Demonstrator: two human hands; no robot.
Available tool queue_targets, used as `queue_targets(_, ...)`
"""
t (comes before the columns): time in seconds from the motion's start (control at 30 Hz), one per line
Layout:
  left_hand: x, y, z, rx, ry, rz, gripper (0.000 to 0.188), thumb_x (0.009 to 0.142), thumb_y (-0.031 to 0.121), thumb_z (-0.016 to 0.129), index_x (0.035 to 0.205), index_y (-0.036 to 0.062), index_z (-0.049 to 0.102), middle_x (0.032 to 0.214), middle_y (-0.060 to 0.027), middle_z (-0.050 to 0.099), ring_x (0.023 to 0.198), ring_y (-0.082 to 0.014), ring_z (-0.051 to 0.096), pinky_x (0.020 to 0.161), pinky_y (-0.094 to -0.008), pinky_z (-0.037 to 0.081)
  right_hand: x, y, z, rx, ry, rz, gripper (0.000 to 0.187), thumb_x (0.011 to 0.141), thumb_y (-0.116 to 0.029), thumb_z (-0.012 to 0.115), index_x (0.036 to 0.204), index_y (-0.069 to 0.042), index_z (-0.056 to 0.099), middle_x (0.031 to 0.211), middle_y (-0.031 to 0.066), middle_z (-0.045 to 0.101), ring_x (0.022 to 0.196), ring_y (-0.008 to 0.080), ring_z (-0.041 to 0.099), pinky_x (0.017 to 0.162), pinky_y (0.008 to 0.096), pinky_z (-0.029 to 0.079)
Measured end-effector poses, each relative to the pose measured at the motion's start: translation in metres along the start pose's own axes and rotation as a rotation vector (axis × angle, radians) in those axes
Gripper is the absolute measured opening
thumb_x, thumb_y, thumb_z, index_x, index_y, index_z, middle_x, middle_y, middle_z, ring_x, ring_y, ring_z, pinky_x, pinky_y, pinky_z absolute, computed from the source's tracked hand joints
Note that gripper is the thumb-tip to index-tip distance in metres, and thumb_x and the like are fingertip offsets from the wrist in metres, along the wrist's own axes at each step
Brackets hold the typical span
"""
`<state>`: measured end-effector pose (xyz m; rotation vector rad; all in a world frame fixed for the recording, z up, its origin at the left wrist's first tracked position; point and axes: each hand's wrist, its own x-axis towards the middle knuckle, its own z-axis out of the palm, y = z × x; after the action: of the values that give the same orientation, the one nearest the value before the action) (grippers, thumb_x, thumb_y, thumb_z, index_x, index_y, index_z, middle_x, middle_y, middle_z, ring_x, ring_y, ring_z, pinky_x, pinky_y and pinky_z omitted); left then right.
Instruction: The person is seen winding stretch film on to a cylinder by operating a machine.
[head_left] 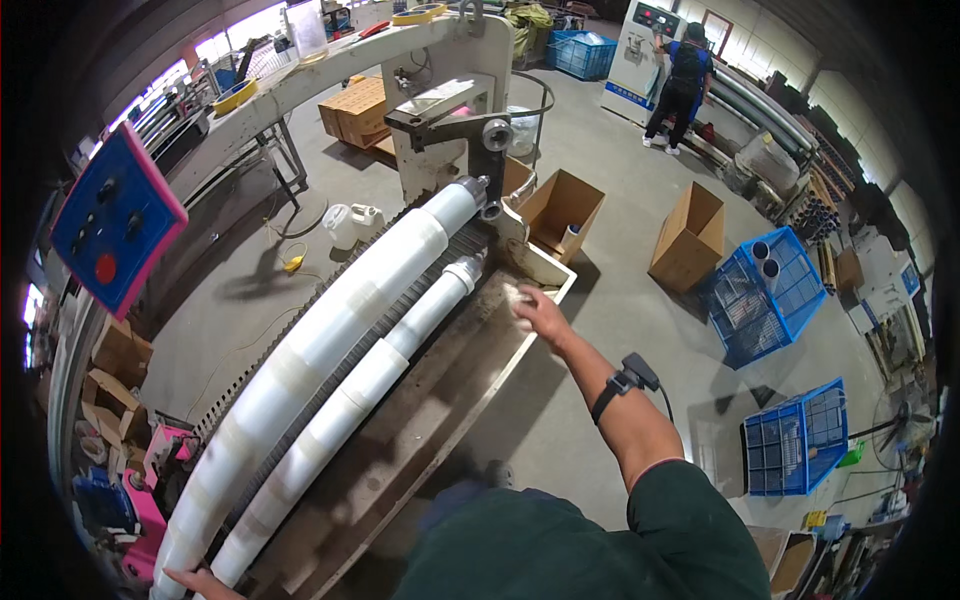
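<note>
Two long white wrapped rollers lie side by side in a machine, a thick roller (300, 350) and a thinner roller (340, 400). Down at the lower left, my left hand (203, 584) is partly cut off by the picture's edge; its visible fingers stretch out against the thick roller's near end. My right hand (541, 318) hovers over the right edge of the brown trough (430, 385), near the far end of the thinner roller. Its fingers are curled and a little blurred around a small whitish thing I cannot make out. A black device is strapped on my right forearm.
Beyond the rollers stands the machine's end frame (450, 150). Left is a blue control panel (115, 222) with a pink edge. Open cardboard boxes (688, 238) and blue crates (765, 295) stand on the right-hand floor. Farther back, a person (686, 85) stands at another machine.
</note>
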<state>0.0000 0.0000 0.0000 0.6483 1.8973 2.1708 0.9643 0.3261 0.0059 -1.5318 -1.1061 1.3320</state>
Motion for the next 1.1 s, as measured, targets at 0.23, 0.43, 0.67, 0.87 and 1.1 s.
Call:
queue_targets(0.23, -0.041, 0.036, 0.017, 0.003, 0.160, -0.033, 0.072, 0.090, 0.051, 0.041, 0.139, 0.0008, 0.027, 0.142, -0.0165, 0.034, 0.126, -0.0373, 0.037, 0.107, -0.0505, 0.028, 0.096, -0.099, 0.031, 0.406, 0.007, -0.109, 0.074, 0.085, -0.036, 0.064, 0.142, -0.010, 0.025, 0.131, 0.0101, 0.044, 0.118, 0.0244, 0.047, 0.089, 0.0432, 0.045)
queue_targets(0.43, -0.066, 0.077, 0.088, -0.039, 0.162, -0.039, 0.071, 0.093, 0.053, 0.035, 0.134, -0.0049, 0.037, 0.136, -0.0189, 0.042, 0.126, -0.0347, 0.035, 0.110, -0.0471, 0.024, 0.136, -0.116, 0.043, 0.716, -0.149, -0.202, 0.063, 0.085, -0.040, 0.065, 0.134, -0.016, 0.033, 0.120, 0.0059, 0.051, 0.107, 0.0214, 0.051, 0.083, 0.0450, 0.046)
queue_targets(0.67, -0.145, 0.120, 0.186, -0.147, 0.318, -0.116, 0.063, 0.089, 0.044, 0.054, 0.129, -0.0051, 0.046, 0.118, -0.0180, 0.058, 0.111, -0.0297, 0.052, 0.096, -0.0415, 0.042, 0.152, -0.127, 0.026, 0.706, -0.260, -0.139, 0.065, 0.084, -0.043, 0.065, 0.131, -0.011, 0.035, 0.114, 0.0051, 0.053, 0.102, 0.0194, 0.055, 0.085, 0.0410, 0.049)
queue_targets(0.87, -0.184, 0.115, 0.273, -0.134, 0.340, -0.107, 0.064, 0.087, 0.045, 0.054, 0.130, -0.0030, 0.046, 0.121, -0.0179, 0.056, 0.112, -0.0317, 0.052, 0.095, -0.0452, 0.043, 0.193, -0.133, -0.017, 0.688, -0.308, -0.126, 0.057, 0.088, -0.044, 0.060, 0.127, -0.005, 0.047, 0.116, 0.0058, 0.057, 0.105, 0.0159, 0.056, 0.089, 0.0327, 0.048)
queue_targets(1.1, -0.268, 0.073, 0.410, -0.198, 0.206, -0.120, 0.067, 0.087, 0.049, 0.048, 0.133, 0.0001, 0.043, 0.131, -0.0179, 0.048, 0.120, -0.0356, 0.046, 0.099, -0.0517, 0.039, 0.326, -0.135, -0.210, 0.506, -0.135, -0.318, 0.041, 0.086, -0.034, 0.060, 0.115, -0.006, 0.055, 0.097, 0.0061, 0.058, 0.086, 0.0169, 0.054, 0.076, 0.0333, 0.046)
